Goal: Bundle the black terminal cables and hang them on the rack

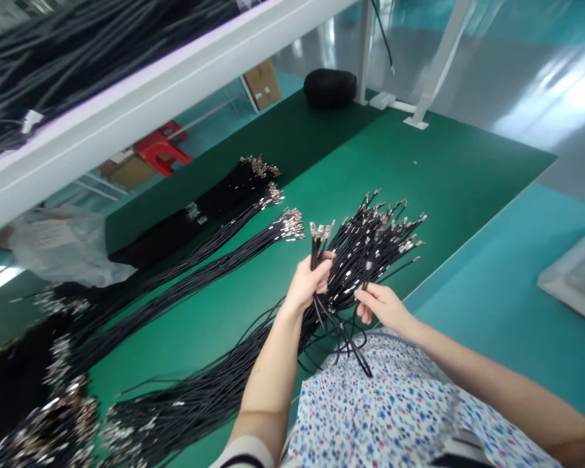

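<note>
My left hand [312, 281] is closed around a small bunch of black cables [316, 246], their metal connector ends pointing up. To its right, my right hand [376, 303] pinches a single black cable [366, 276] near its end. Just behind both hands lies a large bundle of black cables [205, 374], its silvery connectors fanned out at the far end. Some loose cable lengths hang below my hands, over the floral apron [370, 396].
On the green tabletop [448, 188] lie another cable bundle [214, 250] and more cable piles [34, 390] at left. A shelf beam [141, 91] crosses above. A black case [330, 88] stands at the back, near a plastic bag [68, 244] and red stool [163, 153].
</note>
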### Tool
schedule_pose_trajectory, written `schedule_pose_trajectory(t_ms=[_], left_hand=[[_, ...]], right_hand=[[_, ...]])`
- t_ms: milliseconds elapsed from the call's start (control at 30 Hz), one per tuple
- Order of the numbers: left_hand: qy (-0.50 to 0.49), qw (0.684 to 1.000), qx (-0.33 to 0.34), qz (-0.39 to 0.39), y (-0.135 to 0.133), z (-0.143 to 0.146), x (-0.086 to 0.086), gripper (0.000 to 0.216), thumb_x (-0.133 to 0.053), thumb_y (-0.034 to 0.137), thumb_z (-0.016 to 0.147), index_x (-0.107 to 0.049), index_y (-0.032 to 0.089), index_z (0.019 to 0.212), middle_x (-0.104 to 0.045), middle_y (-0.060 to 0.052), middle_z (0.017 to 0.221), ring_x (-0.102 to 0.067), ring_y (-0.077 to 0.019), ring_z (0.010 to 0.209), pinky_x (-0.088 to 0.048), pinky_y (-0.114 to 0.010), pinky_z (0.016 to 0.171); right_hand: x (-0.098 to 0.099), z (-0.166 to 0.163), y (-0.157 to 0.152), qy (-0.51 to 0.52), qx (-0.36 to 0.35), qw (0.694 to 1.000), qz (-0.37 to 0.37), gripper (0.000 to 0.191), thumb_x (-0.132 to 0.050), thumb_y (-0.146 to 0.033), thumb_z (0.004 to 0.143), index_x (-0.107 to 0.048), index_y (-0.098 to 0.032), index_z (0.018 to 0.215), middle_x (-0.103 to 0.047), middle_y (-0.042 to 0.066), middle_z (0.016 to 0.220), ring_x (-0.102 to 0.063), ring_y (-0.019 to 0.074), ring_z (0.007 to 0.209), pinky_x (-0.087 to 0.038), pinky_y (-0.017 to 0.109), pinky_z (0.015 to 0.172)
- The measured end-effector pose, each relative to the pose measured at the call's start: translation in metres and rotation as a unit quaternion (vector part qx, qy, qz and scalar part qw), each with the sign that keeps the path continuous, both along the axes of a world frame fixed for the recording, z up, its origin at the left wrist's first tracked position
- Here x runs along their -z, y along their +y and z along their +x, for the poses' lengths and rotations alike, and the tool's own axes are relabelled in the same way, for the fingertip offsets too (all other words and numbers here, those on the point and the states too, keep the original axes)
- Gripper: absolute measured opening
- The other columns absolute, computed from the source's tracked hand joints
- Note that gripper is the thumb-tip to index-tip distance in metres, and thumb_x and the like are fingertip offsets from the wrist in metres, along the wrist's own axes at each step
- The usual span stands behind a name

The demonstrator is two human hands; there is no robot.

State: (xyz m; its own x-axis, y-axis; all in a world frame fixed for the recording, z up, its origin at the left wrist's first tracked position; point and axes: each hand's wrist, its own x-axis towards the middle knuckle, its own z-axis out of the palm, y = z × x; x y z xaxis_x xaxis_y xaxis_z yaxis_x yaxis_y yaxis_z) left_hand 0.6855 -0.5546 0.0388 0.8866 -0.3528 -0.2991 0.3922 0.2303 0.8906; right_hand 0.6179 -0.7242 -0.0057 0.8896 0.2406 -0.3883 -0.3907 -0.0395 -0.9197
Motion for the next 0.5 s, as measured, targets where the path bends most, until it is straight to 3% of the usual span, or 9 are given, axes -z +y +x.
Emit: schedule_pose_trajectory(t_ms=[133, 267, 333, 433, 500], left_hand=[[-0.039, 0.999, -0.021, 0.012, 0.001, -0.008, -0.009, 0.037, -0.067, 0.036, 0.066, -0.056, 0.014, 0.094, -0.028, 0.01, 0.047, -0.022, -0.0003, 0.034, -0.016, -0.015, 0.034], [-0.04, 0.997, -0.067, -0.017, 0.007, -0.014, -0.013, 0.036, -0.067, 0.036, 0.065, -0.058, 0.013, 0.091, -0.028, 0.009, 0.046, -0.021, 0.0, 0.034, -0.016, -0.016, 0.035], [-0.049, 0.995, -0.083, -0.018, 0.009, -0.017, -0.012, 0.033, -0.067, 0.035, 0.066, -0.06, 0.011, 0.087, -0.028, 0.009, 0.044, -0.021, -0.0004, 0.034, -0.016, -0.016, 0.035], [-0.088, 0.989, -0.121, 0.01, 0.009, -0.023, -0.011, 0.029, -0.067, 0.033, 0.066, -0.063, 0.01, 0.082, -0.029, 0.009, 0.039, -0.023, -0.0014, 0.032, -0.016, -0.017, 0.034], [-0.119, 0.977, -0.169, 0.045, 0.01, -0.029, -0.013, 0.028, -0.068, 0.033, 0.065, -0.065, 0.011, 0.081, -0.032, 0.008, 0.039, -0.025, -0.002, 0.033, -0.018, -0.018, 0.035]], right_hand=[[-0.021, 0.026, 0.005, -0.094, -0.161, 0.976, -0.115, 0.025, -0.042, -0.034, 0.081, -0.045, -0.017, 0.062, -0.052, -0.004, 0.045, -0.046, 0.0065, 0.033, -0.033, 0.016, 0.035], [-0.027, 0.03, 0.02, -0.15, -0.237, 0.944, -0.175, 0.029, -0.038, -0.03, 0.083, -0.042, -0.017, 0.057, -0.05, -0.004, 0.043, -0.043, 0.007, 0.033, -0.033, 0.018, 0.037], [-0.026, 0.029, 0.025, -0.216, -0.246, 0.918, -0.223, 0.029, -0.04, -0.027, 0.082, -0.043, -0.017, 0.055, -0.051, -0.003, 0.046, -0.046, 0.008, 0.039, -0.034, 0.019, 0.044], [-0.023, 0.036, 0.022, -0.292, -0.2, 0.878, -0.322, 0.025, -0.045, -0.026, 0.081, -0.051, -0.016, 0.059, -0.055, 0.0, 0.053, -0.05, 0.0102, 0.05, -0.035, 0.022, 0.052], [-0.022, 0.045, 0.016, -0.295, -0.169, 0.883, -0.325, 0.02, -0.049, -0.031, 0.08, -0.059, -0.017, 0.069, -0.056, 0.0, 0.058, -0.05, 0.011, 0.054, -0.036, 0.022, 0.055]])
